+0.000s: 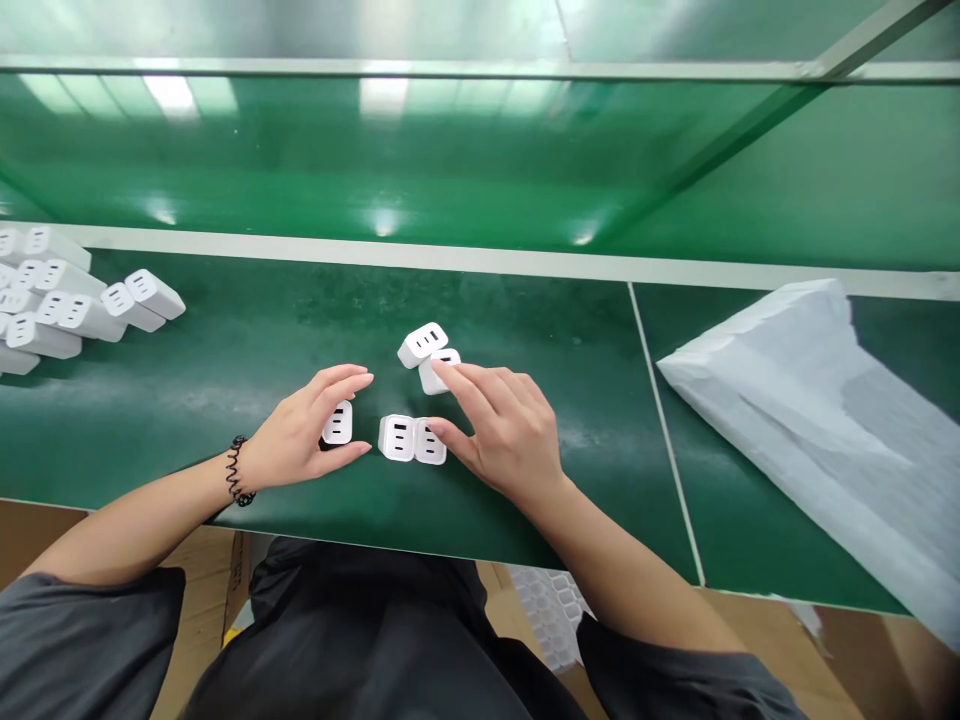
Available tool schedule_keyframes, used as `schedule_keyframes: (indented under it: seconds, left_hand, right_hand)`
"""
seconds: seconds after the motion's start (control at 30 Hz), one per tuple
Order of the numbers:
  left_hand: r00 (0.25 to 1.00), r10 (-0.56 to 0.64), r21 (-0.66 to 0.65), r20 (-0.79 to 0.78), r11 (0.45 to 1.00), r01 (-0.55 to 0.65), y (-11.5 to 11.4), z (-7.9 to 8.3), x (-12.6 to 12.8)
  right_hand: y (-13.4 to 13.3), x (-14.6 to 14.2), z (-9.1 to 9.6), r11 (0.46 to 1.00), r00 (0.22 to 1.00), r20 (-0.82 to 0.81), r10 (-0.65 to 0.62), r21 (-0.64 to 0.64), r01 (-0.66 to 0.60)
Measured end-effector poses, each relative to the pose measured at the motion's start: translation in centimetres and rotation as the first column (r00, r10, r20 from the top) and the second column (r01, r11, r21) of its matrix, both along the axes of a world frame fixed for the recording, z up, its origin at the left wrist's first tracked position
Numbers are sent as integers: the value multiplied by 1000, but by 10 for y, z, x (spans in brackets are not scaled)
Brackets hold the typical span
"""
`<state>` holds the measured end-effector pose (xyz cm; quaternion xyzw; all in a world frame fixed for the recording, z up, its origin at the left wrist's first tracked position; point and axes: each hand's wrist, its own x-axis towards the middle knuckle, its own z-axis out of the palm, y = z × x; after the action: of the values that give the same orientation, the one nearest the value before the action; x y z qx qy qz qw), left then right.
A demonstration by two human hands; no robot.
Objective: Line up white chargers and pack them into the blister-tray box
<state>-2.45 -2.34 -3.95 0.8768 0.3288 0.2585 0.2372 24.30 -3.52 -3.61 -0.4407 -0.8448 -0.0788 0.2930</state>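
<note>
My left hand (307, 428) is open, with thumb and fingers apart around a white USB charger (338, 424). That charger rests on the green bench top, its port face showing. My right hand (504, 425) is also spread. Its index fingertip covers part of a tilted charger (437, 377), and its thumb tip overlaps the right one of two chargers (397, 438) standing side by side. I cannot tell how firmly it touches either. Another charger (424, 344) leans against the tilted one, just beyond my fingers.
More white chargers (52, 300) lie piled at the far left. A translucent white sheet or bag (810, 390) covers part of the bench at right. A pale seam (666, 430) crosses the green top. Cardboard (199, 590) shows below the front edge.
</note>
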Motion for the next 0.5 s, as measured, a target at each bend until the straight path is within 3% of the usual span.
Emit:
schedule_keyframes:
  seconds: [0.1,0.23,0.33,0.43,0.5]
  left_hand:
    - [1000,-9,-14,-12,1000,8,0,1,-1]
    - [998,-58,-68,14,996,59,3,4,-4]
    - [994,-101,-136,37,985,105,6,7,-7]
    - [995,-98,-187,11,977,98,7,10,-8]
    - [996,-84,-214,-16,974,79,7,10,-8]
  right_hand:
    - [5,2,-5,985,996,-56,76,-150,-83]
    - [12,10,-3,905,960,-203,193,-343,-254]
    - [14,20,5,850,923,-269,275,-382,-364]
    - [13,25,9,802,902,-214,376,-411,-432]
    - [12,23,8,801,903,-160,399,-417,-429]
